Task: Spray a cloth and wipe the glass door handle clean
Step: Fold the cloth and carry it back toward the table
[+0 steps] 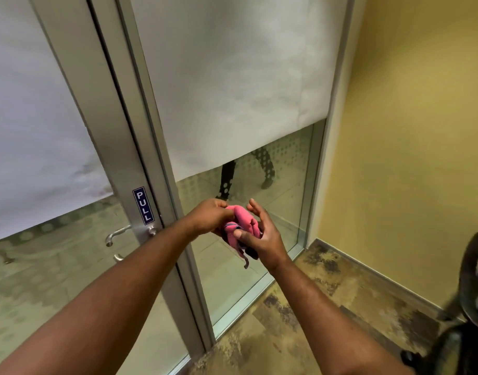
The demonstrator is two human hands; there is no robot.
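A bunched pink cloth with a dark edge is held between both hands in front of the glass panel. My left hand pinches its upper left part. My right hand cups it from the right, thumb pressed on the cloth, fingers partly spread. The silver lever door handle sits on the metal door frame below a blue PULL sticker, to the left of my hands and apart from them. No spray bottle is in view.
White blinds cover the upper glass. A person's legs show behind the glass panel. A yellow wall stands at the right, a black office chair at the lower right. Patterned carpet lies below.
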